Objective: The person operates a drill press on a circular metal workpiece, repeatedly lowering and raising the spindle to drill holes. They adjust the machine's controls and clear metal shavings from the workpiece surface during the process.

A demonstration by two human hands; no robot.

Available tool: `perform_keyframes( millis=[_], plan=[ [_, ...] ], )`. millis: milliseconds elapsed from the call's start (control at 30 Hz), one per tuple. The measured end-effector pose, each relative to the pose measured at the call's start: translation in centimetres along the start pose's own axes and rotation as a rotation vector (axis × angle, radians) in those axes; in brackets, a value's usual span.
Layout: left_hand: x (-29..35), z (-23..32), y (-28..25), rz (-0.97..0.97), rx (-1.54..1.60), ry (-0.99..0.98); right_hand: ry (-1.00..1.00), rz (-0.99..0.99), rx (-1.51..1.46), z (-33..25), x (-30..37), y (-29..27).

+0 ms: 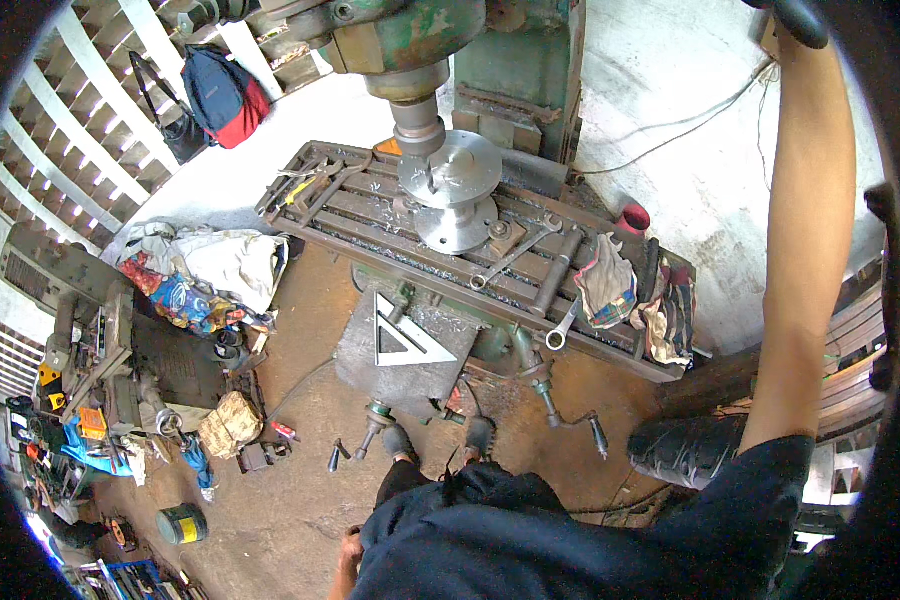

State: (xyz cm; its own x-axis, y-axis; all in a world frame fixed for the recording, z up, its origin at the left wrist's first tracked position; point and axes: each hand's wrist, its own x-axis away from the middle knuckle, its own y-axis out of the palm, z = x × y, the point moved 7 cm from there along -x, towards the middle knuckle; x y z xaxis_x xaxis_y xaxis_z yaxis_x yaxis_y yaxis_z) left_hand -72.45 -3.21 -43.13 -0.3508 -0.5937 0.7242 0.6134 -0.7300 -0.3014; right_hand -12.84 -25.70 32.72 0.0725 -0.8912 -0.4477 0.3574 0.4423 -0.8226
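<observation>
My right arm [810, 230] reaches up along the right side of the head view. Its hand is past the top edge, by a dark rounded shape, so its fingers are hidden. Low beside my dark shirt, my left hand [351, 548] hangs near my hip; its fingers look bent, but their grip cannot be made out. Ahead stands a green milling machine [400, 40] with a drill bit [431, 180] in its spindle. Close by the bit, a shiny flanged metal part [455, 232] with a round upper disc sits on the slotted table [370, 215].
Wrenches [518, 252], a metal bar [557, 270] and rags [610, 280] lie on the machine table among shavings. A triangular square [410, 340] rests on a grey plate before it. Crank handles [598, 437] stick out toward me. Left are another machine [160, 350] and a tin [182, 524].
</observation>
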Motion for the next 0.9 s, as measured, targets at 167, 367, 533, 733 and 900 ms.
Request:
perform_keyframes(
  millis=[167, 367, 533, 733, 900],
  plan=[
    [-1.4, -1.2, 1.1, -0.05, 0.131, -0.084, 0.061, 0.213, 0.003, -0.7, -1.1, 0.5],
    [-1.2, -4.0, 1.4, -0.068, 0.179, 0.096, 0.373, 0.442, -0.566, 1.8, 0.5, 1.5],
    [-4.0, -9.3, 0.9, -0.046, 0.05, -0.12, 0.26, 0.712, -0.603, 1.7, 1.0, 1.6],
    [-6.7, -7.3, -0.8, -0.098, 0.064, -0.097, 0.178, 0.941, -0.334, 0.7, 1.3, 1.3],
    [-9.9, -2.3, -3.3, -0.18, -0.033, -0.115, 0.243, 0.499, -0.218, 0.4, 1.2, -0.5]
  ],
)
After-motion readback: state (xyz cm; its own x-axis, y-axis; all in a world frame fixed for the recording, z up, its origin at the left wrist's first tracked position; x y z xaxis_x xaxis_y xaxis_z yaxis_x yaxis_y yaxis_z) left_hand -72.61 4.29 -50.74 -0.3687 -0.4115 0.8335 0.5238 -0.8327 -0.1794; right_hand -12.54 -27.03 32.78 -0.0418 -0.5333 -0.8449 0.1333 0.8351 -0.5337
